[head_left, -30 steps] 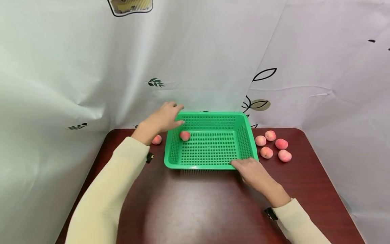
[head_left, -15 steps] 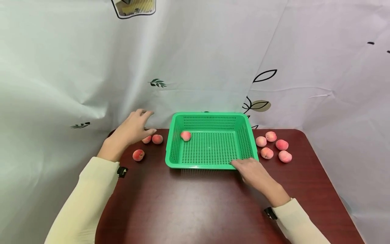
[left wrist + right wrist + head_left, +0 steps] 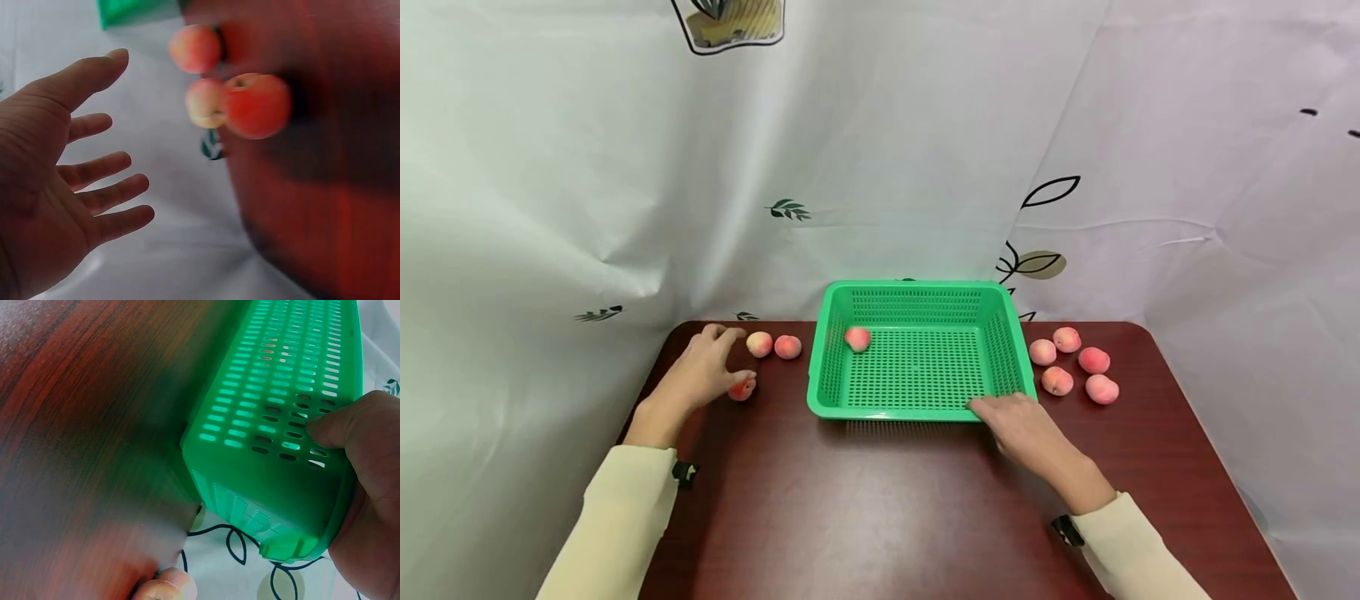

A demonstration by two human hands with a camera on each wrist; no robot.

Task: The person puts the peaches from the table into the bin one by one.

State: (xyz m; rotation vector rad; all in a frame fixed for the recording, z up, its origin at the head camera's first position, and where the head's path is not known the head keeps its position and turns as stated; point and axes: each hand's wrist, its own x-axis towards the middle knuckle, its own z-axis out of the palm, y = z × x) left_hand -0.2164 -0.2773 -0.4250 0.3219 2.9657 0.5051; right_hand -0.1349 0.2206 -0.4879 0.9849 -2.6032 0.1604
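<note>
A green plastic basket (image 3: 917,413) with slotted walls stands at the back middle of the table, one peach (image 3: 857,338) lying inside at its left. My right hand (image 3: 1018,421) grips the basket's near rim at the right corner; in the right wrist view the thumb (image 3: 331,428) presses the outer wall. Over the table's left side my left hand (image 3: 703,367) hovers with spread fingers, holding nothing. Closest to it is a red peach (image 3: 257,106), partly covered by the thumb in the head view. Two more peaches, a pale one (image 3: 759,344) and a pinker one (image 3: 787,347), lie behind it.
Several peaches (image 3: 1057,381) lie in a group on the table right of the basket. The dark red-brown table (image 3: 880,508) meets a white sheet (image 3: 910,167) with leaf prints at its back and sides.
My left hand has moved from above the basket's left end to the left and down, to the peach on the table. The right hand has kept its grip on the rim.
</note>
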